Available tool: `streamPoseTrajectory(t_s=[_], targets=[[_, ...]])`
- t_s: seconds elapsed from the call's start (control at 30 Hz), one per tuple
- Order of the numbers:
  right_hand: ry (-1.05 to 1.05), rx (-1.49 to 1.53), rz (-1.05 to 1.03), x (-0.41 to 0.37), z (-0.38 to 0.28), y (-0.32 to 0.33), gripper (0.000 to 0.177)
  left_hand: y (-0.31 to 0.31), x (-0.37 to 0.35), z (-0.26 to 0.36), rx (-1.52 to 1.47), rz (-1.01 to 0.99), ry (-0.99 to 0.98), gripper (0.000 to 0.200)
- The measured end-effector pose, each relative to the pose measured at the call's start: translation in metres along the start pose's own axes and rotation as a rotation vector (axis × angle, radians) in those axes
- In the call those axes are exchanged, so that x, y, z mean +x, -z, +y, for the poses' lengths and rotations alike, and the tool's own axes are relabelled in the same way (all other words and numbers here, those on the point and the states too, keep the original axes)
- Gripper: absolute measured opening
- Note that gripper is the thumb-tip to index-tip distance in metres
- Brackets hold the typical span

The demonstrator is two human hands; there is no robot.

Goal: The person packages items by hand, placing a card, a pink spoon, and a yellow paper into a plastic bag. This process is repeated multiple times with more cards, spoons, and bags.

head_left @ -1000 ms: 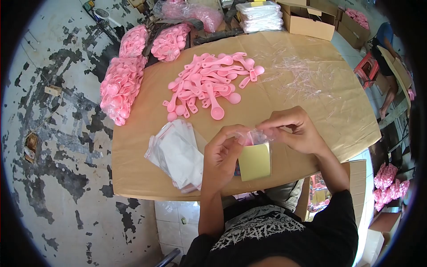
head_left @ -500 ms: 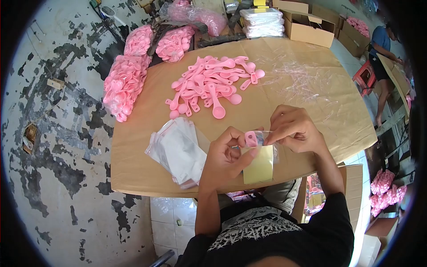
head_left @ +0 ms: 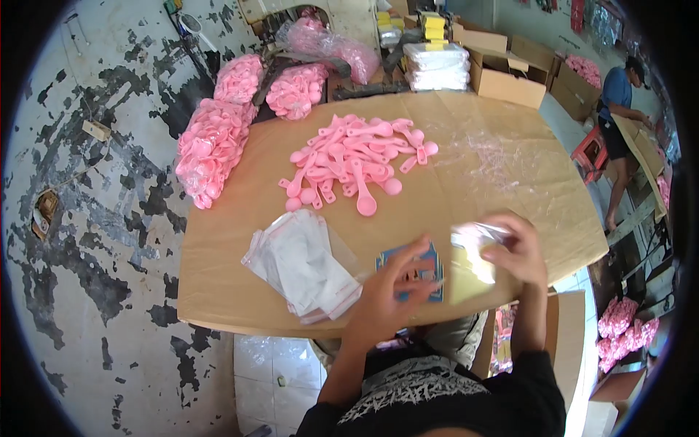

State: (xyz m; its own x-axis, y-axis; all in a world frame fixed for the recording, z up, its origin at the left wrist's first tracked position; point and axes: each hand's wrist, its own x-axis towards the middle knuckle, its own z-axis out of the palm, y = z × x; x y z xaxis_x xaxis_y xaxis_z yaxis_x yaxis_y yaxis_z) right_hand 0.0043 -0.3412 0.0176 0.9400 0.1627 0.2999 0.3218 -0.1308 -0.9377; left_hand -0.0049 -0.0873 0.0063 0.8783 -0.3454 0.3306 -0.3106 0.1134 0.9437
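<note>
My right hand (head_left: 518, 251) grips a glossy clear plastic packet (head_left: 472, 264) with a yellowish card face; glare and motion blur hide what else is in it. Just left of the packet, my left hand (head_left: 389, 295) is spread open with no object in its fingers. Behind its fingers lies a blue printed card (head_left: 435, 256) on the brown-covered table. A stack of clear plastic bags (head_left: 295, 262) rests left of that hand. Farther back is a heap of pink measuring spoons (head_left: 357, 156).
Loose plastic strips (head_left: 495, 156) lie on the table's right side. Bulging bags of pink spoons (head_left: 215, 149) stand at the left edge. Wrapped packs (head_left: 437, 65) and an open cardboard box (head_left: 506, 76) sit at the back. Another person (head_left: 619, 91) stands at far right.
My left hand has let go of the packet and opened. My right hand has moved right with the packet, and the blue card now shows on the table. The view has shifted slightly.
</note>
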Motion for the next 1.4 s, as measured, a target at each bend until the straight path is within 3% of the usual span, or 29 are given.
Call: streamPoseTrajectory(t_s=[0.07, 0.1, 0.13, 0.17, 0.2, 0.23, 0.27, 0.37, 0.47, 0.57, 0.8, 0.97, 1.07, 1.4], targets=[[0.122, -0.047, 0.302, -0.058, 0.039, 0.052, 0.060, 0.010, -0.021, 0.000, 0.072, 0.035, -0.088, 0.049], [0.171, 0.040, 0.572, -0.097, 0.059, 0.068, 0.066, 0.023, -0.034, -0.002, 0.187, 0.077, -0.177, 0.042], [0.187, -0.119, 0.666, -0.143, 0.079, 0.107, 0.070, 0.035, -0.048, -0.006, 0.302, 0.123, -0.260, 0.037], [0.105, -0.137, 0.922, -0.167, 0.073, 0.105, 0.072, 0.041, -0.066, -0.020, 0.199, 0.286, -0.341, 0.028], [0.167, -0.109, 1.058, -0.198, 0.094, 0.123, 0.071, 0.049, -0.078, -0.033, 0.102, 0.453, -0.423, 0.020], [0.084, -0.273, 1.282, -0.222, 0.111, 0.125, 0.056, 0.061, -0.083, -0.037, 0.107, 0.579, -0.484, 0.015], [0.047, -0.366, 1.369, -0.236, 0.126, 0.129, 0.056, 0.073, -0.089, -0.041, 0.120, 0.712, -0.548, 0.011], [-0.039, -0.618, 1.404, -0.235, 0.165, 0.143, 0.055, 0.113, -0.100, -0.067, 0.680, 1.018, -0.421, 0.021], [-0.101, -0.756, 1.380, -0.216, 0.191, 0.154, 0.054, 0.122, -0.097, -0.068, 0.972, 0.972, -0.432, 0.025], [-0.103, -0.751, 1.326, -0.189, 0.207, 0.162, 0.054, 0.118, -0.085, -0.061, 0.910, 1.114, -0.364, 0.026], [-0.167, -0.810, 1.374, -0.200, 0.212, 0.173, 0.052, 0.119, -0.087, -0.064, 1.013, 1.009, -0.281, 0.024], [-0.180, -0.837, 1.388, -0.208, 0.213, 0.178, 0.051, 0.109, -0.090, -0.072, 0.913, 1.106, -0.255, 0.012], [-0.190, -0.861, 1.387, -0.211, 0.218, 0.181, 0.050, 0.114, -0.099, -0.075, 0.993, 1.011, -0.286, 0.009], [-0.221, -0.904, 1.378, -0.208, 0.233, 0.199, 0.048, 0.111, -0.097, -0.076, 0.966, 1.114, -0.226, 0.011]])
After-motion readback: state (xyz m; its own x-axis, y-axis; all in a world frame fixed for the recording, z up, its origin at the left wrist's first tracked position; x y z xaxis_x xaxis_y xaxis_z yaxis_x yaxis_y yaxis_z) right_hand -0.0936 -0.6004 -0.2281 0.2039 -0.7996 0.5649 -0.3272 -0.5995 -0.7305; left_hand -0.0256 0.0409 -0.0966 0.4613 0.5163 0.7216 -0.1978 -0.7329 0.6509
